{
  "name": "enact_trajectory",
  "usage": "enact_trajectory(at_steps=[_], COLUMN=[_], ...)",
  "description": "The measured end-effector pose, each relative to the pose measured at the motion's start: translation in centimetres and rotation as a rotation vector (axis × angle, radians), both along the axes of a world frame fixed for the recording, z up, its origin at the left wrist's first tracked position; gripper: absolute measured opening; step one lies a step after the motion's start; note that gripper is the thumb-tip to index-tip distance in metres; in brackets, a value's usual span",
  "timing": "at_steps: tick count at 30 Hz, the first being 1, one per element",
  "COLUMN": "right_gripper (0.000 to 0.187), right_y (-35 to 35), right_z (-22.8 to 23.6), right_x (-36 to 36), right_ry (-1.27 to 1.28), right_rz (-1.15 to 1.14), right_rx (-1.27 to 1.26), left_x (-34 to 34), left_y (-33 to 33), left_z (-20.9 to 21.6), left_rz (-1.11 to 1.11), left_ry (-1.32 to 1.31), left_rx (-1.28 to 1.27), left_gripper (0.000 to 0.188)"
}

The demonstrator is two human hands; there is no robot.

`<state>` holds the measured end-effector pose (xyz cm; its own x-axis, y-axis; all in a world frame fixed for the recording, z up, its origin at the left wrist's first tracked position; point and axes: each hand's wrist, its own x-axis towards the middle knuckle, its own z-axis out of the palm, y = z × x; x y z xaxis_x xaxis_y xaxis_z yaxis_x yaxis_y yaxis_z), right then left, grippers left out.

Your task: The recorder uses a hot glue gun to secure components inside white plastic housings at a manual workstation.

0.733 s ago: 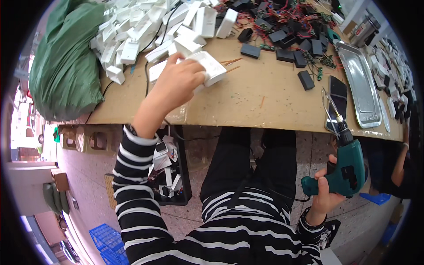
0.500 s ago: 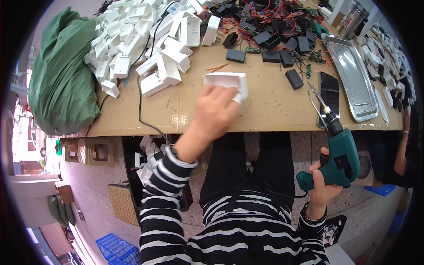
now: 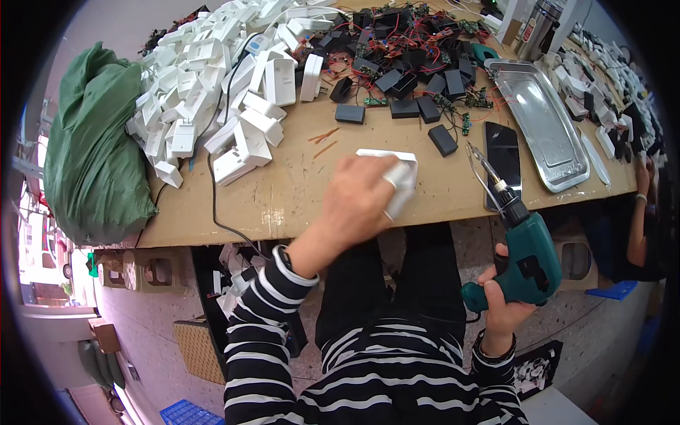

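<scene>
My left hand (image 3: pixel 358 198) is closed on a white plastic casing (image 3: pixel 407 159) at the table's front edge. The casing's lower part is smeared by motion, and my fingers hide much of its inside. In my right hand (image 3: pixel 506 301) is a green soldering gun (image 3: pixel 531 255), held by its handle in front of the table. Its metal tip points up and away, beside a dark phone (image 3: pixel 502 159) on the tabletop. Thin brown strips (image 3: pixel 324 135) lie just beyond my left hand.
White casings (image 3: pixel 188 85) are heaped at the back left beside a green bag (image 3: pixel 95 156). Black boxes, red wires and circuit boards (image 3: pixel 404 49) pile up at the back. A metal tray (image 3: pixel 542 127) and steel flask (image 3: pixel 540 28) stand right. Another person's arm (image 3: pixel 637 227) shows far right.
The view has shifted. My left hand has brought the white casing nearer the table's front edge and to the right. Another brown strip now shows. My right hand keeps hold of the soldering gun.
</scene>
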<state>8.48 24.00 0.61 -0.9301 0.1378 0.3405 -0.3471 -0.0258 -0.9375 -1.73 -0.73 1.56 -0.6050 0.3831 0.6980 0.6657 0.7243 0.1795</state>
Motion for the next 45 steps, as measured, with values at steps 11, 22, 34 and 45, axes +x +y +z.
enact_trajectory(at_steps=[11, 22, 34, 45], right_gripper=[0.057, 0.059, 0.058, 0.062], right_y=[1.1, 2.0, -1.0, -3.6], right_z=[0.6, 0.0, 0.7, 0.8], right_x=[-1.4, -1.6, -1.9, -1.1], right_ry=[-0.028, -0.049, 0.049, 0.118], right_rz=[-0.117, -0.059, 0.018, 0.138], right_rx=[-0.024, -0.018, -0.094, -0.047], left_x=[-19.1, -16.3, 0.3, 4.9], left_y=[3.1, -6.0, -11.7, -12.5], left_z=[3.9, 1.8, 2.0, 1.7], left_rz=[0.354, 0.280, -0.173, 0.914], left_ry=[-0.083, -0.126, -0.697, -0.489], left_rx=[-0.173, 0.132, 1.608, -0.023], left_gripper=[0.049, 0.039, 0.029, 0.034])
